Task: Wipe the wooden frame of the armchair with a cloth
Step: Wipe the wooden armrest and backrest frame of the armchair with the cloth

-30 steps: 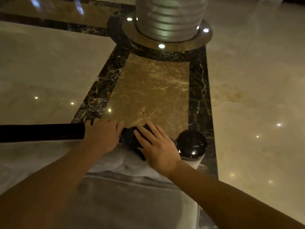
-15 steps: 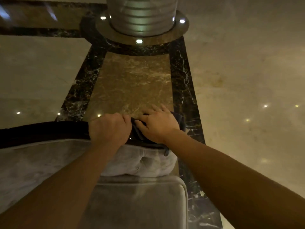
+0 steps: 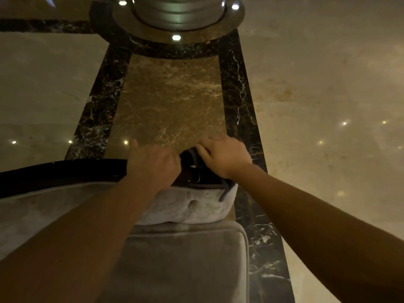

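Hands meet at the right end of the armchair's dark wooden frame (image 3: 61,171), a glossy black rail that curves in from the left edge of the view along the top of the chair back. The left hand (image 3: 153,165) lies knuckles-up on the rail with its fingers curled over the far side, closed around the wood. The right hand (image 3: 223,156) sits just beside it, at the rounded end of the rail, fingers bent down and pressed onto a dark cloth (image 3: 192,156). Only a small bunched part of the cloth shows between the two hands; a thin dark strip of it (image 3: 225,191) hangs below the right wrist over the padding. Whether the right hand's fingers wrap fully around the cloth or only press it flat, the view does not tell.

Under the rail, the grey velvet upholstery (image 3: 196,206) bulges out in a tufted roll with one button, and below that the flat seat cushion (image 3: 185,259) fills the lower middle of the view. Both bare forearms reach in from the bottom corners.

Beyond the chair lies a polished marble floor (image 3: 317,95), beige with a brown veined panel framed by black strips, dotted with reflected lights. A ribbed metal column base (image 3: 177,16) stands at the top.
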Demonstrator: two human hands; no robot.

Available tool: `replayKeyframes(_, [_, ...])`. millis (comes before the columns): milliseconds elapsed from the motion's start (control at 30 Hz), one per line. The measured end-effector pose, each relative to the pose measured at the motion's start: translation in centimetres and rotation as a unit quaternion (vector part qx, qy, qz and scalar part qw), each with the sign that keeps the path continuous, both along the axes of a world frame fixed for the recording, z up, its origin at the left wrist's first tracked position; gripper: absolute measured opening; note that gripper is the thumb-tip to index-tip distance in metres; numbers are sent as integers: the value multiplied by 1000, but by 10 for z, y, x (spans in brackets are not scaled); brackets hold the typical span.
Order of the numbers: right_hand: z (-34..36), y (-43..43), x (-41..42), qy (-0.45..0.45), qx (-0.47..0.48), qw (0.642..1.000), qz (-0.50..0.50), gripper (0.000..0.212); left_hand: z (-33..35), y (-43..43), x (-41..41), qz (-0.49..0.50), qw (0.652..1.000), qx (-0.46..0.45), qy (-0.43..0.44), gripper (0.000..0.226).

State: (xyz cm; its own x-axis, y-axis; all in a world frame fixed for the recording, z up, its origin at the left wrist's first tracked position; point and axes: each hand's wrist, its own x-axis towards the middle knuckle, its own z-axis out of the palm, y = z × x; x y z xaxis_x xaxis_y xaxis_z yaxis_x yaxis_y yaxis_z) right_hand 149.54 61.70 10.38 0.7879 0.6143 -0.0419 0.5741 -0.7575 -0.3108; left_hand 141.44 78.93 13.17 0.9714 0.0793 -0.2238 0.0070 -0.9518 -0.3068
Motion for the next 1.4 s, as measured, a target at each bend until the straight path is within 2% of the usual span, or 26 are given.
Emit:
replayKeyframes(67, [-10, -16, -1, 81, 126, 976, -156, 35, -1, 3, -2, -49, 998, 10, -23, 22])
replayKeyframes(100, [-15, -23, -15, 81, 155, 965, -193, 32, -1, 4, -2, -73, 997, 14, -28, 29])
replayKeyframes(133, [-20, -27, -35, 42, 152, 969, -191, 31, -1, 4, -2, -90, 995, 15, -29, 38])
replayKeyframes(167, [-24, -27, -53, -6, 125, 979, -160, 33, -1, 4, -3, -97, 995, 11, -28, 42])
replayKeyframes(233, [-22, -18, -64, -77, 60, 993, -64, 41, -3, 3, -3, -102, 994, 24, -20, 28])
replayKeyframes(267, [-16, -9, -56, -83, 38, 996, -14, 43, -4, 4, -3, -110, 993, 43, -13, 20])
replayKeyframes(333, [-4, 10, -31, -73, -16, 995, 67, 45, -3, 4, -3, -116, 991, 70, 10, 19])
replayKeyframes(400, [2, 18, -7, -51, -32, 996, 63, 42, -1, 4, -2, -113, 991, 71, 14, 15])
replayKeyframes(500, [-11, 4, -9, -67, 51, 992, -96, 35, 2, 3, -2, -110, 991, 72, 12, 10])
replayKeyframes(533, [-18, 0, -23, -57, 104, 978, -170, 33, 0, 4, -3, -115, 991, 72, 7, 13])
replayKeyframes(600, [-29, 0, -57, -2, 214, 930, -300, 34, -4, 5, -1, -103, 993, 60, -1, 29])
replayKeyframes(633, [-33, 3, -70, -2, 215, 922, -321, 37, -4, 4, 0, -80, 996, 38, -8, 37])
replayKeyframes(700, [-38, 0, -80, -59, 134, 955, -259, 43, -6, 5, 2, -34, 999, -16, -36, 50])
replayKeyframes(800, [-32, -13, -67, -107, 50, 992, -44, 45, -11, 7, 4, -76, 996, -4, -39, 54])
replayKeyframes(900, [-17, -16, -41, -107, -22, 987, 118, 43, -7, 6, -2, -96, 994, 20, -50, 29])
replayKeyframes(967, [-8, -8, -22, -121, -61, 973, 188, 43, -5, 5, -1, -86, 995, 25, -46, 24])
replayKeyframes(1033, [-4, 2, -5, -117, -77, 961, 238, 45, -5, 5, 0, -54, 997, -11, -47, 23])
replayKeyframes(1100, [-2, 13, 8, -106, -66, 961, 248, 44, -5, 6, 3, -12, 996, -53, -76, 29])
replayKeyframes(1233, [-4, 37, 22, -72, -28, 976, 202, 49, -10, 6, 4, -23, 993, -56, -100, 36])
replayKeyframes(1333, [-6, 43, 26, -25, 76, 995, 56, 52, -4, 6, 3, 19, 994, -59, -91, 36])
replayKeyframes(1400, [-5, 45, 28, 32, 154, 986, -47, 56, -6, 4, -1, 8, 996, -50, -69, 36])
